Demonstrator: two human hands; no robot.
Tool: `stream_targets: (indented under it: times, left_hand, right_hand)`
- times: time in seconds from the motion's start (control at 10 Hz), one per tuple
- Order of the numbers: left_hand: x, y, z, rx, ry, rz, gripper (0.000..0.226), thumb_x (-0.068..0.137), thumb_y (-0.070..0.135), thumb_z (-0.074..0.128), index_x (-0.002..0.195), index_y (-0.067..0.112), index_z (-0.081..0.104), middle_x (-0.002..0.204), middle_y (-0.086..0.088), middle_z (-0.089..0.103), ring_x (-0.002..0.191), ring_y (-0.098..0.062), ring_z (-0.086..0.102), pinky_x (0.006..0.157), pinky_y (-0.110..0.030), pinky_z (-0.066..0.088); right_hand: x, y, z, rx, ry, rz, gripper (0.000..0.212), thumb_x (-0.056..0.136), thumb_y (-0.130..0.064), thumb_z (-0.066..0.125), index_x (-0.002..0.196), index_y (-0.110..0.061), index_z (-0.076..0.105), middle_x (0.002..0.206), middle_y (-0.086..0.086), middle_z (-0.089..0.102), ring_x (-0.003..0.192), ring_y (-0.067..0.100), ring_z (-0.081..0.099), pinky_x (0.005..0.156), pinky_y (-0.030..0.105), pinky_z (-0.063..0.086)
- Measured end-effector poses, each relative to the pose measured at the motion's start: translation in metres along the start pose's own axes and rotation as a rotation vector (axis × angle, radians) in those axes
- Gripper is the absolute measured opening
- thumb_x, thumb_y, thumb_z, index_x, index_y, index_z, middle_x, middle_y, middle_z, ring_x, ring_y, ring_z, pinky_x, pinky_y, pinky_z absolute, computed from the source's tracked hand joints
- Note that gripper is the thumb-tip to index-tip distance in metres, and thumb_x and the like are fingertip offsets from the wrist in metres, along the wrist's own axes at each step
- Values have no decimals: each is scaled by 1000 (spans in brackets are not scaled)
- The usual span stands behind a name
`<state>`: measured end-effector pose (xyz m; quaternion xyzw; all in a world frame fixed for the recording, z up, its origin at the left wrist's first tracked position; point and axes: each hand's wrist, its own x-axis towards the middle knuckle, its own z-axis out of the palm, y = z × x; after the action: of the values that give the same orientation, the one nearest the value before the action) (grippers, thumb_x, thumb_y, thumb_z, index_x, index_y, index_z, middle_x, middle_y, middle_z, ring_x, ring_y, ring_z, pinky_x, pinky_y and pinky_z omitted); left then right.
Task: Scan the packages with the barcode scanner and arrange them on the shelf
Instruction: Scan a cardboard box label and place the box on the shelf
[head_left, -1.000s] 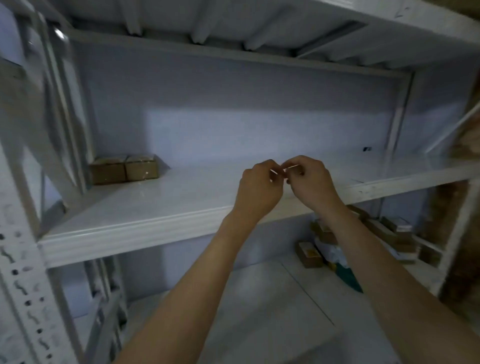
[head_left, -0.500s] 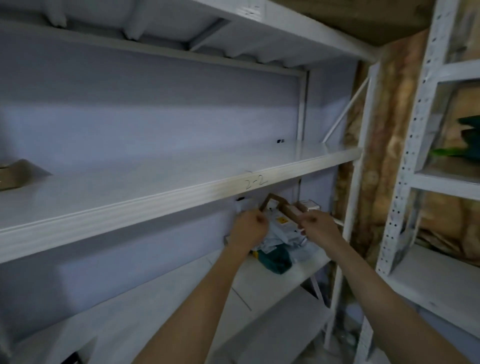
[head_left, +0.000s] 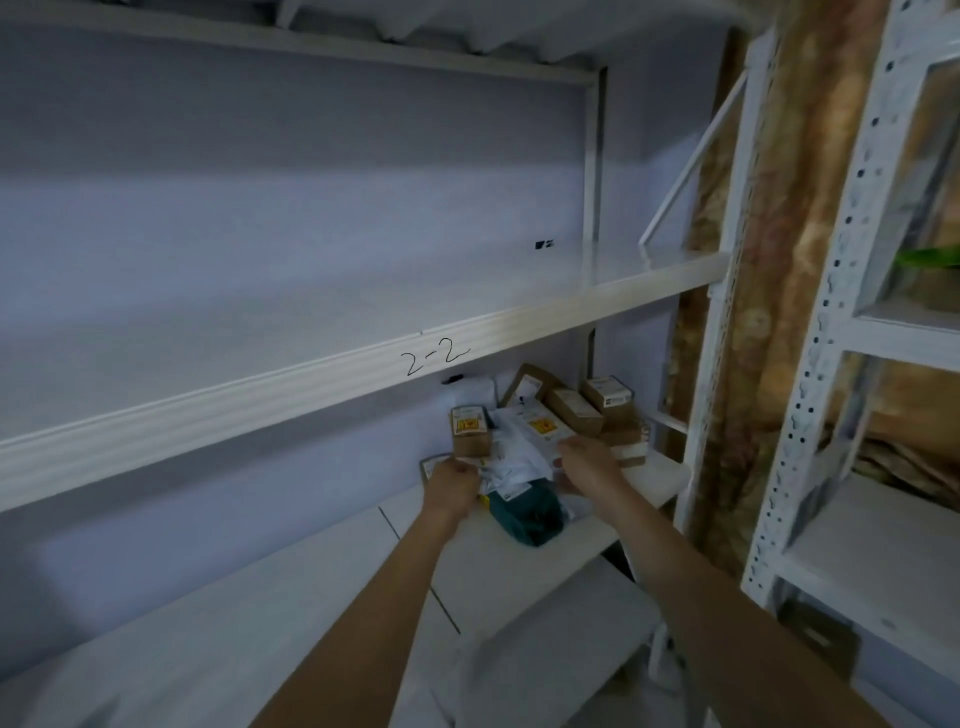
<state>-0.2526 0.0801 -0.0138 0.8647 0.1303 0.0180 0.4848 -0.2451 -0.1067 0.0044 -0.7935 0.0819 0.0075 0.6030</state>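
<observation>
My forearms run up from the bottom of the frame toward the centre. My left hand (head_left: 451, 486) sits just below a small brown box (head_left: 470, 431), fingers curled at its lower edge; whether they actually grip it I cannot tell. My right hand (head_left: 587, 465) lies knuckles up on the pile, fingers bent down over a white mailer (head_left: 540, 431) with a yellow label; a firm hold is not clear there either.

Both hands are at a heap of packages on the lower shelf (head_left: 519, 561), right of centre. Nearest me lies a dark green bag (head_left: 527, 514), between my wrists. Above it are crumpled white mailers, then the small box with its yellow label on top. Further back, brown boxes (head_left: 574, 410) lean against each other, one with a white label (head_left: 608, 392) at the right end, close to the white upright (head_left: 711, 364).

Over the pile runs the middle shelf (head_left: 311, 379), its front edge marked "2-2" (head_left: 436, 356) in pen. Behind it is the pale back wall, with a small dark mark (head_left: 544, 244) upper right of centre. At the right edge stands a second rack (head_left: 831, 312) with perforated posts. I cannot see a scanner.
</observation>
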Motion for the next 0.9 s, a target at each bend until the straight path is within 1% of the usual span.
stream_targets:
  times: [0.1, 0.2, 0.3, 0.4, 0.5, 0.6, 0.7, 0.8, 0.9]
  left_hand:
    - [41, -6, 12, -36, -2, 26, 11, 91, 8, 54, 82, 9, 60, 97, -17, 69, 73, -17, 60, 63, -23, 46]
    - [80, -4, 15, -232, 16, -70, 8, 92, 13, 53, 88, 15, 59, 109, -16, 68, 99, -30, 67, 88, -37, 56]
    - [130, -8, 13, -282, 13, -109, 13, 92, 11, 56, 78, 11, 57, 96, -16, 67, 87, -29, 67, 75, -35, 59]
    - [170, -23, 14, -397, -11, -148, 18, 91, 10, 62, 73, 8, 62, 81, -11, 65, 73, -23, 61, 61, -25, 51]
    - [205, -28, 14, -477, -5, -194, 13, 94, 10, 60, 94, -1, 67, 90, -17, 67, 79, -27, 62, 70, -33, 54]
    - [234, -40, 19, -474, 9, -263, 25, 100, 13, 51, 76, 7, 58, 75, -8, 58, 67, -21, 54, 63, -28, 49]
    - [252, -47, 28, -495, -40, -287, 42, 104, 6, 42, 63, 18, 41, 67, -5, 39, 58, -14, 37, 54, -22, 34]
    - [265, -51, 37, -482, -54, -349, 38, 104, 9, 42, 68, 18, 46, 70, -6, 42, 61, -14, 37, 60, -23, 34]
    - [274, -46, 49, -535, -78, -353, 25, 104, 14, 43, 111, -1, 61, 109, -19, 59, 93, -29, 56, 84, -32, 47]
  right_hand:
    - [37, -3, 15, -20, -34, 11, 17, 99, -14, 50, 83, -16, 55, 83, 4, 59, 75, 21, 59, 83, 43, 57]
    - [84, -4, 33, -28, -64, 8, 6, 100, -16, 50, 99, -13, 55, 100, 9, 61, 87, 25, 61, 76, 40, 57]
    - [124, -1, 55, -21, -91, 43, 9, 100, -17, 48, 95, -14, 55, 102, 11, 59, 89, 28, 60, 83, 42, 56]
    - [163, 2, 82, -15, -105, 190, 22, 103, -18, 46, 86, -11, 57, 94, 21, 57, 84, 31, 58, 83, 44, 54]
    - [199, 10, 101, -54, -89, 264, 27, 106, -16, 44, 82, -9, 54, 79, 19, 50, 65, 25, 47, 76, 34, 25]
    - [225, 15, 116, -138, -130, 292, 29, 107, -23, 41, 82, -12, 50, 70, 8, 41, 62, 20, 43, 72, 36, 40]
    - [245, 17, 127, -106, -186, 338, 34, 107, -32, 43, 109, -7, 65, 87, 6, 49, 96, 35, 65, 75, 39, 48]
    - [269, 18, 134, -53, -234, 330, 39, 104, -30, 47, 132, -4, 59, 96, 16, 63, 86, 29, 62, 83, 40, 50]
    - [290, 21, 139, -83, -295, 287, 39, 103, -27, 47, 132, -4, 58, 130, 22, 61, 111, 34, 63, 102, 46, 50]
